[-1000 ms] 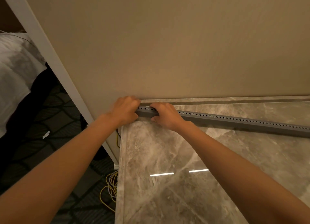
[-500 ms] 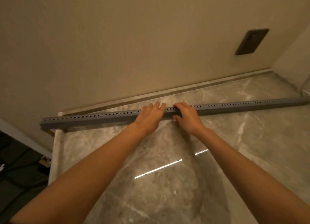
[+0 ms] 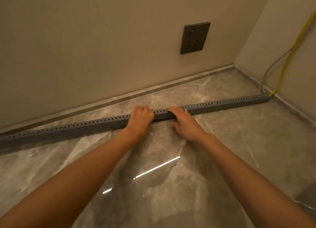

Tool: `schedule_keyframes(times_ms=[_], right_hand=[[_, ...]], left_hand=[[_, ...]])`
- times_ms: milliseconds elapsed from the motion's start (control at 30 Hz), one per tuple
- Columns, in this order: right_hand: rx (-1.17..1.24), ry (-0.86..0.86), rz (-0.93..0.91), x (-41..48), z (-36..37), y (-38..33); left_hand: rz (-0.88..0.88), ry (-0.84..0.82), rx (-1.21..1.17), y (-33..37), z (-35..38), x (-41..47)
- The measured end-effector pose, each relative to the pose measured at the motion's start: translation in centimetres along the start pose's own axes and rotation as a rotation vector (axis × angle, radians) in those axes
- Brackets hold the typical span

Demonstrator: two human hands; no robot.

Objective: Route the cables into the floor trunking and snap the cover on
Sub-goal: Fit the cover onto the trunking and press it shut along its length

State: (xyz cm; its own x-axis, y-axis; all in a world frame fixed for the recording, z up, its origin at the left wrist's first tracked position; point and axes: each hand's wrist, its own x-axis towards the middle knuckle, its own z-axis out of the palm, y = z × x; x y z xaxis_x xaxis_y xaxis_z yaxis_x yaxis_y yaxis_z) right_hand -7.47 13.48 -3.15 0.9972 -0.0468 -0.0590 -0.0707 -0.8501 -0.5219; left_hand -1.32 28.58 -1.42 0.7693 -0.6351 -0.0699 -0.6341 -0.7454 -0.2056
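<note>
Head view: a long grey perforated trunking (image 3: 230,104) lies on the marble floor (image 3: 222,159), running from the left edge of the frame to the right-hand corner, where the floor meets the side wall. It sits at a slant to the back wall (image 3: 85,48). Its left part is near the pale skirting strip (image 3: 171,85) and the gap widens toward the right.

Both hands are on the trunking around its middle, close together, with a short bare stretch of it between them. The left hand (image 3: 141,119) has its fingers curled over the top edge and grips the trunking, knuckles up. The right hand (image 3: 185,123) lies flatter, its fingers stretched out along the top face and pressing on it, the thumb down beside the front face near the floor. Both forearms reach in from the bottom edge of the frame.

At the trunking's right end, a yellow cable (image 3: 289,60) and a greyish cable (image 3: 266,74) come down the side wall and meet it in the corner. Whether they run on inside cannot be seen.

A dark switched wall socket (image 3: 195,38) sits on the back wall, above and behind the right hand.
</note>
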Motion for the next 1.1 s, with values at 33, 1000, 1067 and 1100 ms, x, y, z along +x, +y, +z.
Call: schedule_keyframes(times_ms=[33,1000,1067,1100], right_hand=[[0.004,-0.017,-0.018,0.2,-0.6,0.8],[-0.348,0.045,-0.024,10.6,-3.9,6.2],[-0.372,0.048,-0.036,11.3,-3.9,6.5],[-0.372,0.049,-0.039,11.6,-3.9,6.6]], left_hand=[[-0.017,-0.038,0.008,0.3,-0.3,0.7],[-0.33,-0.027,-0.233,-2.0,0.5,5.2],[-0.333,0.003,-0.224,-2.1,0.9,5.6],[-0.333,0.008,-0.219,-2.1,1.0,5.8]])
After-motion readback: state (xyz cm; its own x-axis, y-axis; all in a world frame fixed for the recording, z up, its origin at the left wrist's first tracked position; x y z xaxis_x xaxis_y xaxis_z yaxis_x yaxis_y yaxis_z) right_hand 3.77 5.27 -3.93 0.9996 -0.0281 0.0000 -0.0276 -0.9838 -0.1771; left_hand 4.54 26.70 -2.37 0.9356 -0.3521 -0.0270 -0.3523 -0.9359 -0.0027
